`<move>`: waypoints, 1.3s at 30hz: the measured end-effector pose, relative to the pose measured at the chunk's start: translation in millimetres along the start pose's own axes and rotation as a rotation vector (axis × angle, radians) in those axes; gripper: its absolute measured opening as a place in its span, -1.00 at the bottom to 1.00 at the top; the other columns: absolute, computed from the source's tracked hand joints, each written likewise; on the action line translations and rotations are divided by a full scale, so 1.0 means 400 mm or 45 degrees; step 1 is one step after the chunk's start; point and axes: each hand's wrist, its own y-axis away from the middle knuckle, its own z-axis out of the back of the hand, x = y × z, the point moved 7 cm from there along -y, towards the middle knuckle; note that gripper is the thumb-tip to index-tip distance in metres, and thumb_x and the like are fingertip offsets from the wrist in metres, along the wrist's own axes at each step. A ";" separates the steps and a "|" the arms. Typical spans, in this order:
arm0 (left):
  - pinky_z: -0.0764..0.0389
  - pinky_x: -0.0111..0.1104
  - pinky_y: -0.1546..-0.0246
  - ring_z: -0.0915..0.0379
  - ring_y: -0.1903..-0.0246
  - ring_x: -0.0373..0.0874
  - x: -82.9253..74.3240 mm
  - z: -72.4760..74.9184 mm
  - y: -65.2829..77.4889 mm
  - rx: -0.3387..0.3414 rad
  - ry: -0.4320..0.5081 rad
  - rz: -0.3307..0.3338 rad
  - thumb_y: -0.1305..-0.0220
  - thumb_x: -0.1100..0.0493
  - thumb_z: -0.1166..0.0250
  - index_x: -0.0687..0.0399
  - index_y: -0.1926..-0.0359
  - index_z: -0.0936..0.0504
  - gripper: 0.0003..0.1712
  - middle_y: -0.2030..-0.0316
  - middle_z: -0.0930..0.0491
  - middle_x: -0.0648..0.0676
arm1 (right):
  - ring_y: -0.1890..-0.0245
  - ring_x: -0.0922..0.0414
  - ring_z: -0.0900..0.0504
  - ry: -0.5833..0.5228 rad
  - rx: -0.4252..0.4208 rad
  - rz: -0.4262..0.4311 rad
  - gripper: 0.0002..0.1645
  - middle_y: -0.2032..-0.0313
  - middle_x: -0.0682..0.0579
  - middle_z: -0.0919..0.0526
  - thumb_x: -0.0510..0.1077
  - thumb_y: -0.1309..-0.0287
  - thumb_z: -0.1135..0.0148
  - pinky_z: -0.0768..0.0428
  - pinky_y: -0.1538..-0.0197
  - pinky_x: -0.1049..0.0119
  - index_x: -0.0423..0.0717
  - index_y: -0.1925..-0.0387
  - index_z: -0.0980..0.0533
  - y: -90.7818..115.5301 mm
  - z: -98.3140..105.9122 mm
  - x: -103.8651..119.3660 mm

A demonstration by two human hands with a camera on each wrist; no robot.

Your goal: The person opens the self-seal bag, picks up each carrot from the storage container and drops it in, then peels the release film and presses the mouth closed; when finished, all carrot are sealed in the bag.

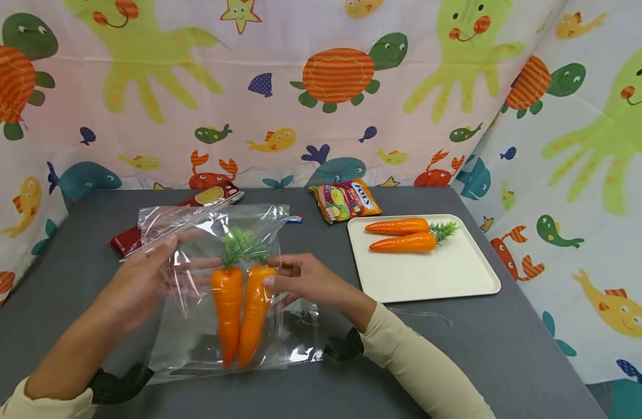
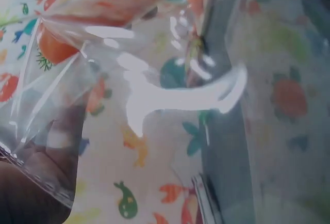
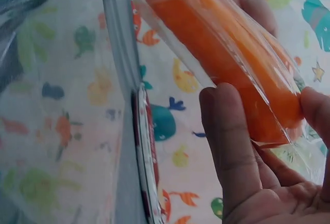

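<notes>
A clear zip bag (image 1: 187,343) with two orange carrots inside hangs upright in front of me. The left carrot (image 1: 228,311) and the right carrot (image 1: 254,317) stand side by side, green tops up. My left hand (image 1: 137,285) holds the bag's upper left edge, its thumb in front and its fingers showing through the plastic. With my right hand (image 1: 315,282) I pinch the upper end of the right carrot through the bag. In the right wrist view, thumb and fingers (image 3: 229,131) lie on either side of the bagged carrots (image 3: 221,48).
A cream tray (image 1: 431,276) with two more carrots (image 1: 403,242) sits at the right of the grey table (image 1: 404,364). Behind the bag lie a Fox's candy packet (image 1: 347,201) and a dark red packet (image 1: 127,240). A sea-animal curtain (image 1: 279,52) borders the table.
</notes>
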 end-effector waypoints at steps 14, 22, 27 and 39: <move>-0.69 -0.15 0.30 -0.69 0.23 0.02 0.034 0.171 0.070 -0.084 0.043 0.019 -0.59 -0.05 0.24 -0.25 -0.22 -0.51 -0.55 0.09 -0.70 0.06 | 0.23 0.03 -0.70 -0.218 0.053 -0.068 -0.49 0.10 -0.07 -0.67 -0.17 -0.38 -0.15 -0.65 0.12 -0.05 -0.22 -0.30 -0.37 -0.129 -0.141 -0.046; -0.69 -0.18 0.35 -0.70 0.28 -0.05 0.074 0.311 0.089 -0.297 -0.217 0.166 -0.48 -0.23 0.14 -0.44 -0.10 -0.51 -0.64 0.21 -0.71 -0.14 | 0.27 0.08 -0.69 -0.414 0.021 -0.072 -0.64 0.18 -0.05 -0.68 -0.19 -0.39 -0.12 -0.70 0.23 0.14 -0.26 -0.14 -0.50 -0.221 -0.231 -0.083; -0.68 -0.07 0.32 -0.70 0.31 -0.05 0.118 0.396 0.115 -0.348 -0.308 0.335 -0.44 -0.31 0.19 -0.49 -0.01 -0.40 -0.69 0.26 -0.66 -0.27 | 0.27 0.07 -0.70 -0.474 0.009 -0.144 -0.69 0.21 -0.02 -0.69 -0.17 -0.40 -0.12 -0.71 0.28 0.15 -0.23 -0.08 -0.55 -0.269 -0.299 -0.116; -0.61 0.06 0.15 -0.66 0.23 0.10 0.184 0.537 0.136 -0.297 -0.267 0.575 -0.41 -0.37 0.30 -0.09 -0.33 -0.16 -0.32 -0.03 -0.55 0.33 | 0.28 0.03 -0.71 -0.492 -0.065 -0.275 -0.81 0.25 -0.03 -0.68 -0.19 -0.37 -0.16 -0.71 0.29 0.12 -0.13 0.07 -0.60 -0.345 -0.363 -0.158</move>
